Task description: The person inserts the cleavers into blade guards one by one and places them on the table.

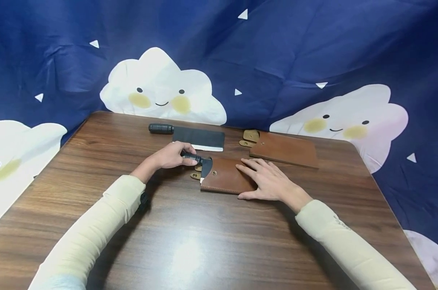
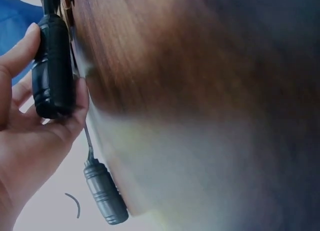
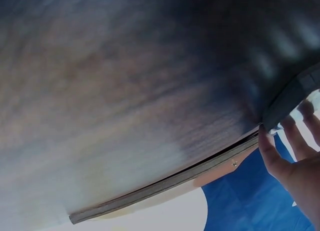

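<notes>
In the head view my left hand [image 1: 172, 155] grips the black handle [image 1: 192, 157] of a cleaver. Most of its blade sits inside a brown leather sheath [image 1: 227, 174]; only a dark strip shows at the mouth. My right hand [image 1: 271, 182] rests with spread fingers on the sheath's right end, thumb at the near edge. Fingers and thumb lie around the ridged handle [image 2: 54, 66] in the left wrist view. From the right wrist, fingertips of the right hand [image 3: 300, 173] touch the dark edge of the sheath [image 3: 292, 98].
Farther back on the wooden table [image 1: 240, 241] lies a second cleaver [image 1: 200, 137], bare, its handle to the left. A second brown sheath [image 1: 285, 149] with unfastened snap straps lies at the back right. A blue cloth [image 1: 262, 52] with clouds hangs behind the table.
</notes>
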The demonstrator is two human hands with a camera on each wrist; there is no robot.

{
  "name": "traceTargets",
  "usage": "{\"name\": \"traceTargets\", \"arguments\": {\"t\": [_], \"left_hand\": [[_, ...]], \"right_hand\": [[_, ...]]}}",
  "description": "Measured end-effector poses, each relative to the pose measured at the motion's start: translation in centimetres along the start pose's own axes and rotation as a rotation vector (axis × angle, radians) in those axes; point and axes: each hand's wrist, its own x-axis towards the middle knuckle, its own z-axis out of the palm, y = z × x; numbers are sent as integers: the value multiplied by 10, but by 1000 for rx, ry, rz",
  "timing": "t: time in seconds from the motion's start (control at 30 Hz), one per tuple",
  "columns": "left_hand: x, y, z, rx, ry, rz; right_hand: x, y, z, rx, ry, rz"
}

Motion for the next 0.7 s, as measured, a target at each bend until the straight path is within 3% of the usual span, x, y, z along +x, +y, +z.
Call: {"name": "traceTargets", "arguments": {"t": [0.37, 0.53, 0.7], "left_hand": [[0, -1, -8, -6, 5, -14], [2, -1, -17, -2, 50, 20], [4, -6, -26, -9, 127, -6]], "right_hand": [[5, 3, -8, 71, -18, 16], [9, 11, -16, 104, 30, 27], [12, 24, -24, 148, 96, 79]]}}
